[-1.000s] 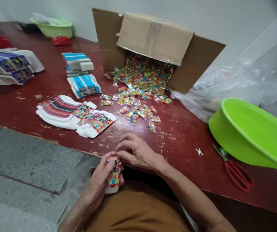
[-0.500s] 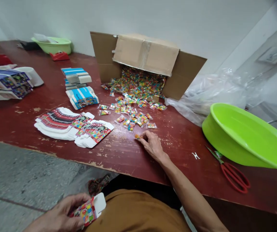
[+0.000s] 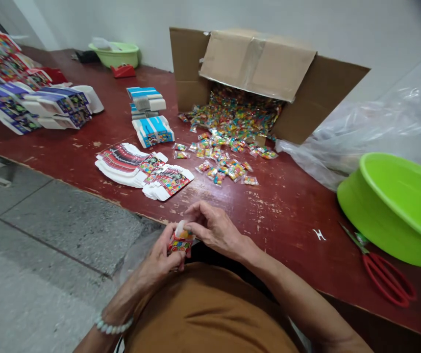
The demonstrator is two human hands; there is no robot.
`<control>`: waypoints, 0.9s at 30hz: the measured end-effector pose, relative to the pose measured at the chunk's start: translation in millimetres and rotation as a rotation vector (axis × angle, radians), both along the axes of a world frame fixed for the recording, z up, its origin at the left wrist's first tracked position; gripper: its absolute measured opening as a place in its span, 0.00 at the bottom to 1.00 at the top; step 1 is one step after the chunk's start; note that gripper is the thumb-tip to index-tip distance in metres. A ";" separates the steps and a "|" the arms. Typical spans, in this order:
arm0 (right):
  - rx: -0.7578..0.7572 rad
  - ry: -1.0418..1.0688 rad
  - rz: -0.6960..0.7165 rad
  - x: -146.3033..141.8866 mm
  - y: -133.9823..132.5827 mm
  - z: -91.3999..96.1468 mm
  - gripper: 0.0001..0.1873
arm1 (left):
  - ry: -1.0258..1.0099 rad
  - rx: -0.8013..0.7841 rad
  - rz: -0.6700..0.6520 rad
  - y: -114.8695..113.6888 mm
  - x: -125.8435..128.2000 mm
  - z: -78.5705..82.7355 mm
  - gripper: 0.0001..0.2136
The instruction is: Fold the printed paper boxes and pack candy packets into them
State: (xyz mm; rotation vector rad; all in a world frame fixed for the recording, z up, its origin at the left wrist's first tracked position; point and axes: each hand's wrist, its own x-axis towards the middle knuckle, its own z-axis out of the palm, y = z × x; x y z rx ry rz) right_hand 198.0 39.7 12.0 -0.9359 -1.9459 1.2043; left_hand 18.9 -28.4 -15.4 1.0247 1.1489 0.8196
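- Head view: left hand (image 3: 161,257) grips a small printed box (image 3: 180,245).
- Right hand (image 3: 215,230) pinches a candy packet (image 3: 185,234) at its open end.
- Loose packets (image 3: 235,171) lie on the table (image 3: 272,215).

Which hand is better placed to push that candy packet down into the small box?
Probably the right hand: it is at the candy packet, by the raised white flap. The left hand is holding the small box, so it seems better for steadying.
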 end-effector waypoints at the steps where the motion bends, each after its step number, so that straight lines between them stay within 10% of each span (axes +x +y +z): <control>1: -0.021 0.002 -0.009 -0.8 -0.7 0.7 0.04 | -0.016 0.012 0.024 -0.3 3.8 1.9 0.19; 6: 0.008 0.038 -0.050 -1.1 -6.9 2.6 0.08 | -0.295 -0.113 0.239 4.1 16.2 18.8 0.19; 13: -0.598 0.254 0.059 2.9 -0.9 -19.1 0.30 | -0.290 -0.174 0.292 6.3 16.2 10.7 0.22; 20: 0.116 0.139 0.049 3.1 -6.9 -13.3 0.15 | -0.444 -0.288 0.237 9.0 12.7 12.1 0.26; 27: -0.163 0.068 -0.022 -1.5 -4.4 -8.9 0.09 | -0.499 -0.268 0.251 11.7 13.8 17.7 0.34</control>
